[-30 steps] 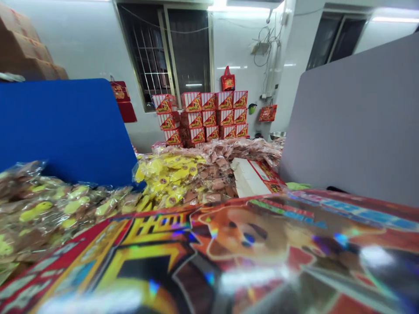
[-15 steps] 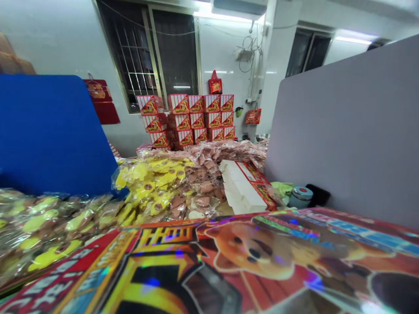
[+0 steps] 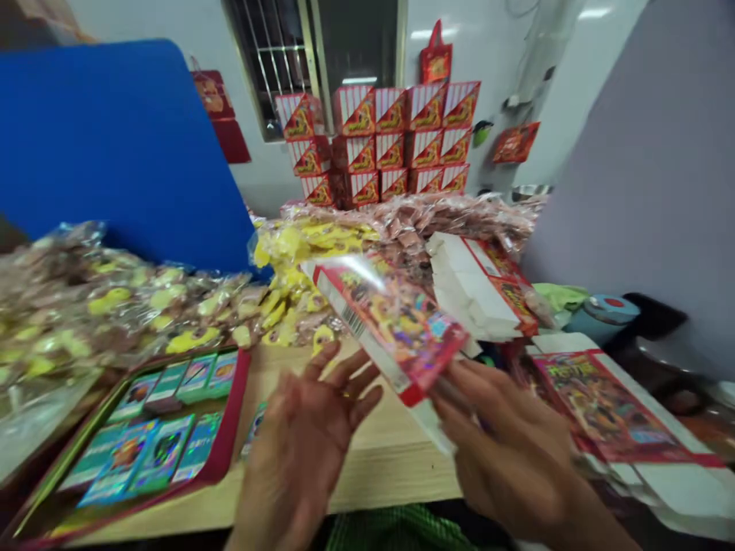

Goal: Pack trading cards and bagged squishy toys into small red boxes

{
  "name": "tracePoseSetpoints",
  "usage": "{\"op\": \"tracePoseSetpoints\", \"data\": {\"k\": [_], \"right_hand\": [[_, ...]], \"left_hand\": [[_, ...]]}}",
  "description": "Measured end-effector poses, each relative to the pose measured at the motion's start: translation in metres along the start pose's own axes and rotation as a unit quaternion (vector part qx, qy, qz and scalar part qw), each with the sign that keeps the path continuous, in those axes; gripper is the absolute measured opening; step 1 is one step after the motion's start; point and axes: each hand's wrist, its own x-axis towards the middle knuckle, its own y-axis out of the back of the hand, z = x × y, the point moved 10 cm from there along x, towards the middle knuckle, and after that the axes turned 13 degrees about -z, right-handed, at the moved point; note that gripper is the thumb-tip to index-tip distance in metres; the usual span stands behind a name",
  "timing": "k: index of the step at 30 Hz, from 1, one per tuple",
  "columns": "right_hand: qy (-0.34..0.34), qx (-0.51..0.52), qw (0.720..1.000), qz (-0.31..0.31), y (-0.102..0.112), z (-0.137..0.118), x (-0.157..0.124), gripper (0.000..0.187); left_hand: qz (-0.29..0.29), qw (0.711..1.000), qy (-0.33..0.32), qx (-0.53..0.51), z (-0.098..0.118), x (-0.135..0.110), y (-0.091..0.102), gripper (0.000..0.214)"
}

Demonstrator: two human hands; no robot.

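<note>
My right hand [image 3: 505, 444] grips a flat red printed carton [image 3: 396, 321] by its lower end and holds it tilted above the wooden table [image 3: 379, 459]. My left hand [image 3: 310, 436] is open beside it, fingers spread, its fingertips close to the carton's barcoded white edge. Left of my hands lies a red tray [image 3: 230, 428] filled with several small green and blue packets [image 3: 166, 428]. To the right lies a stack of flattened red cartons [image 3: 609, 413].
Heaps of bagged yellow snacks [image 3: 298, 245] and brown snacks [image 3: 436, 214] cover the table's back. A pile of white folded cartons [image 3: 482, 283] sits behind my right hand. A blue divider [image 3: 120, 145] stands left, a grey divider [image 3: 660, 176] right. Red boxes [image 3: 390, 138] are stacked at the wall.
The big red printed lid that filled the lower view is gone. The view dipped to the table, and both hands now show with a smaller red carton in the right one.
</note>
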Motion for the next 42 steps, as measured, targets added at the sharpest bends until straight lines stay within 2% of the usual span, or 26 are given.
{"op": "tracePoseSetpoints", "data": {"k": [3, 5, 7, 8, 10, 11, 13, 15, 17, 19, 20, 21, 23, 25, 27, 28, 30, 32, 33, 35, 36, 37, 38, 40, 42], "right_hand": [[0.062, -0.014, 0.997, -0.047, -0.044, -0.026, 0.006, 0.050], [0.071, -0.004, 0.993, -0.096, -0.060, -0.038, 0.006, 0.049], [0.058, 0.060, 0.986, -0.143, -0.064, -0.040, 0.006, 0.048], [0.032, 0.107, 0.984, -0.141, -0.060, -0.034, 0.006, 0.047], [-0.077, 0.209, 0.972, -0.081, -0.048, -0.004, 0.006, 0.045], [-0.146, 0.254, 0.955, -0.043, -0.047, 0.016, 0.002, 0.045], [-0.262, 0.335, 0.905, 0.003, -0.061, 0.048, -0.008, 0.050], [-0.301, 0.428, 0.852, 0.015, -0.087, 0.060, -0.011, 0.058], [-0.283, 0.523, 0.804, 0.026, -0.108, 0.059, -0.009, 0.066], [-0.257, 0.577, 0.775, 0.019, -0.120, 0.053, -0.007, 0.071], [-0.249, 0.579, 0.777, 0.007, -0.123, 0.050, -0.007, 0.070], [-0.247, 0.560, 0.791, -0.003, -0.123, 0.048, -0.007, 0.066], [-0.251, 0.480, 0.841, -0.011, -0.115, 0.050, -0.010, 0.050], [-0.237, 0.406, 0.883, -0.020, -0.108, 0.049, -0.012, 0.034], [-0.217, 0.381, 0.898, -0.047, -0.109, 0.046, -0.015, 0.028], [-0.212, 0.390, 0.893, -0.069, -0.114, 0.044, -0.019, 0.028], [-0.225, 0.451, 0.856, -0.115, -0.128, 0.043, -0.031, 0.030], [-0.263, 0.541, 0.788, -0.136, -0.142, 0.044, -0.048, 0.019], [-0.281, 0.587, 0.747, -0.136, -0.147, 0.044, -0.055, 0.017], [-0.296, 0.657, 0.681, -0.132, -0.153, 0.040, -0.064, 0.040], [-0.292, 0.673, 0.666, -0.133, -0.154, 0.038, -0.065, 0.043], [-0.284, 0.676, 0.666, -0.139, -0.153, 0.035, -0.065, 0.036], [-0.279, 0.661, 0.681, -0.149, -0.151, 0.034, -0.064, 0.025], [-0.272, 0.594, 0.738, -0.170, -0.144, 0.035, -0.060, 0.009], [-0.254, 0.530, 0.786, -0.193, -0.136, 0.035, -0.055, 0.011]], "left_hand": [[0.088, 0.995, 0.018, -0.046, -0.027, -0.002, 0.017, 0.062], [0.155, 0.986, 0.037, -0.040, -0.045, 0.001, 0.040, 0.064], [0.189, 0.980, 0.052, -0.019, -0.057, 0.003, 0.060, 0.068], [0.189, 0.980, 0.053, -0.002, -0.059, 0.002, 0.068, 0.068], [0.156, 0.986, 0.050, 0.038, -0.060, -0.002, 0.071, 0.066], [0.116, 0.990, 0.059, 0.054, -0.062, -0.005, 0.066, 0.065], [0.023, 0.993, 0.094, 0.067, -0.073, -0.012, 0.047, 0.064], [-0.027, 0.989, 0.113, 0.090, -0.080, -0.021, 0.033, 0.064], [0.000, 0.985, 0.066, 0.161, -0.069, -0.023, 0.035, 0.069], [0.040, 0.968, 0.005, 0.247, -0.051, -0.022, 0.040, 0.074], [0.045, 0.959, -0.008, 0.279, -0.046, -0.020, 0.041, 0.073], [0.045, 0.953, -0.009, 0.300, -0.045, -0.019, 0.042, 0.070], [0.044, 0.946, 0.010, 0.322, -0.048, -0.018, 0.046, 0.060], [0.072, 0.942, 0.023, 0.327, -0.054, -0.023, 0.052, 0.050], [0.103, 0.943, 0.042, 0.314, -0.066, -0.033, 0.059, 0.048], [0.111, 0.945, 0.056, 0.303, -0.075, -0.038, 0.061, 0.050], [0.115, 0.954, 0.082, 0.265, -0.093, -0.051, 0.063, 0.046], [0.122, 0.970, 0.090, 0.192, -0.107, -0.064, 0.065, 0.038], [0.127, 0.976, 0.093, 0.148, -0.113, -0.070, 0.067, 0.048], [0.130, 0.983, 0.104, 0.084, -0.122, -0.079, 0.069, 0.062], [0.124, 0.983, 0.110, 0.079, -0.123, -0.081, 0.069, 0.058], [0.115, 0.982, 0.115, 0.095, -0.121, -0.082, 0.069, 0.048], [0.107, 0.979, 0.115, 0.127, -0.117, -0.082, 0.070, 0.038], [0.089, 0.969, 0.095, 0.208, -0.105, -0.080, 0.070, 0.029], [0.064, 0.962, 0.077, 0.253, -0.095, -0.078, 0.067, 0.030]]}}
